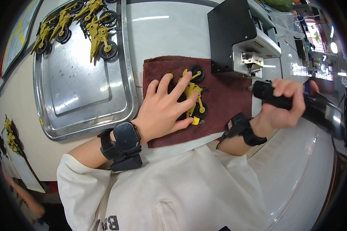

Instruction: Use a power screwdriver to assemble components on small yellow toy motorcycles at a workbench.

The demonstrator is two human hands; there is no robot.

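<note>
Lt-coloured table (164, 36) under nearly everything. Next biggest: metal tray (79, 94), L side, w/ several yellow toy bikes (98, 36) bunched at its far end. Blk & silver machine (231, 36) at far R, its front facing R. Dk red cloth (231, 98) lies btwn tray & machine, in front of the person.

Blk power driver (322, 111), R of cloth: R hand (285, 102) has fingers wrapped round it, tip aimed L, just beside cloth's R edge, well apart fr. the bike on the cloth. L hand (162, 102) is palm down, fingers spread wide over that bike, fingertips on it, not wrapped round it.

Toy bike (191, 92) = yellow body, lying on its side mid-cloth, partly hidden under L hand. Its two blk wheels (197, 73) show R of the fingers. Smallest: bright yellow bit (196, 121) by L thumb.
</note>
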